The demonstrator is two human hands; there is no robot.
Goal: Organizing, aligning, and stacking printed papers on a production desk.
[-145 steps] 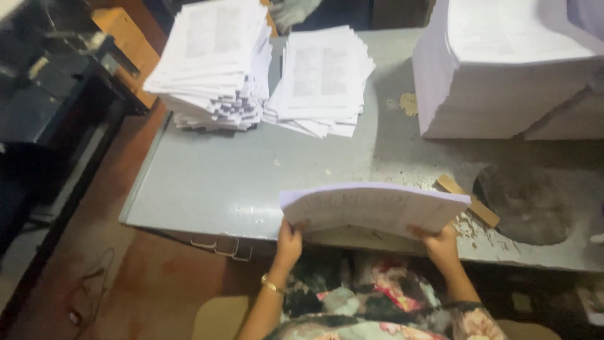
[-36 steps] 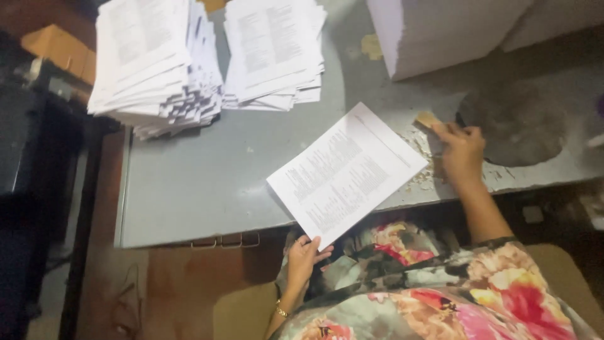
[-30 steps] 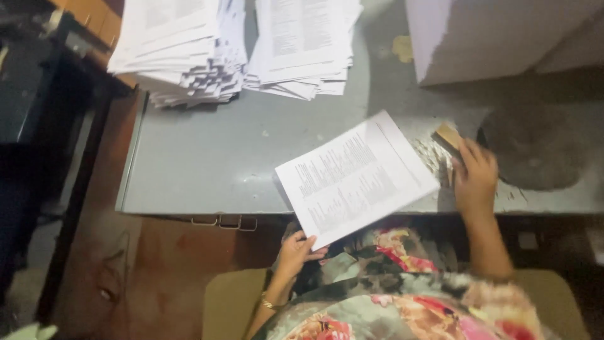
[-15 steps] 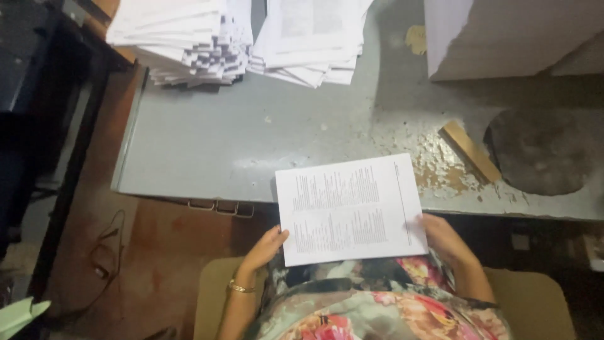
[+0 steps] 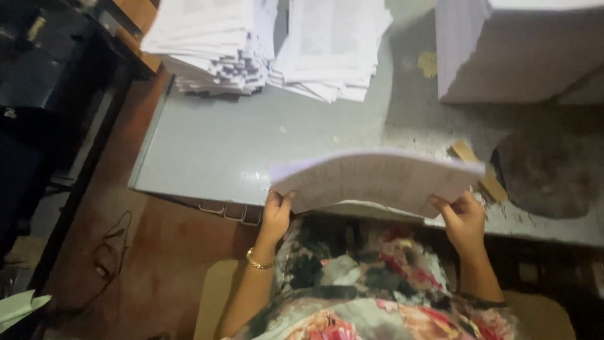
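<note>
I hold a thin sheaf of printed paper sheets [image 5: 377,179] with both hands over the near edge of a grey metal table [image 5: 220,145]. My left hand [image 5: 275,214] grips its lower left corner, my right hand [image 5: 462,217] its lower right corner. The sheets are tilted up, their far edge raised toward the table. A gold bangle sits on my left wrist.
Two stacks of printed sheets, one [image 5: 207,44] at far left and one [image 5: 333,50] beside it, stand at the table's back. A tall white paper block [image 5: 516,50] is at the back right. A small wooden block [image 5: 478,167] and a dark stained patch [image 5: 547,173] lie to the right. A dark rack [image 5: 44,94] stands left.
My right hand left the wooden block and took the sheets' right corner. The sheets went from lying slanted on the table to held flat, then tipped up on edge.
</note>
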